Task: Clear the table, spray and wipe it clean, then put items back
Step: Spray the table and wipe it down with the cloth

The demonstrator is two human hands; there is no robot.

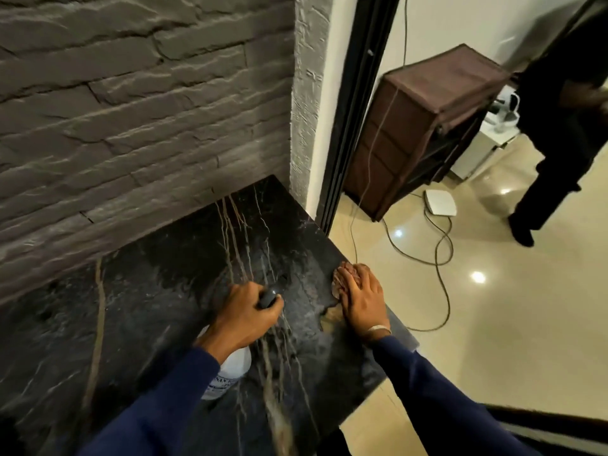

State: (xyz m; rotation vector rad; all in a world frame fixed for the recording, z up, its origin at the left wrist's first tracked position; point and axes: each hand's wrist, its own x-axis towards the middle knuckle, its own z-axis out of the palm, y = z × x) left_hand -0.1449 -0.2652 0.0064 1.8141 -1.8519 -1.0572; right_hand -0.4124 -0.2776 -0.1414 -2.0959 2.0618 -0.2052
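A white spray bottle (230, 366) hangs low over the near middle of a dark veined marble desk (138, 307), its grey head wrapped in the closed left hand (245, 315), nozzle turned toward the far side of the slab. Much of the bottle is hidden behind the wrist and blue sleeve (171, 399); the printing on its label is too blurred to read. It looks to be thin, light plastic, and how full it is cannot be told. The neck under the trigger seems the surest place to hold it, since a wet body would likely turn slippery.

Near the right edge of the desk, the right hand (360, 297) lies flat and open, fingers spread, pressing down a brownish cloth (339, 284) that shows only at the fingertips and beside the palm. The cloth appears soft and limp, best worked under a flat palm, as here.

The marble around both hands shows a pale, hazy sheen that may be spray. No other items stand on the visible surface, suggesting the spray-and-wipe stage is under way.

Beyond the desk lie a glossy tiled floor (493, 324) and a trailing cable (441, 258).
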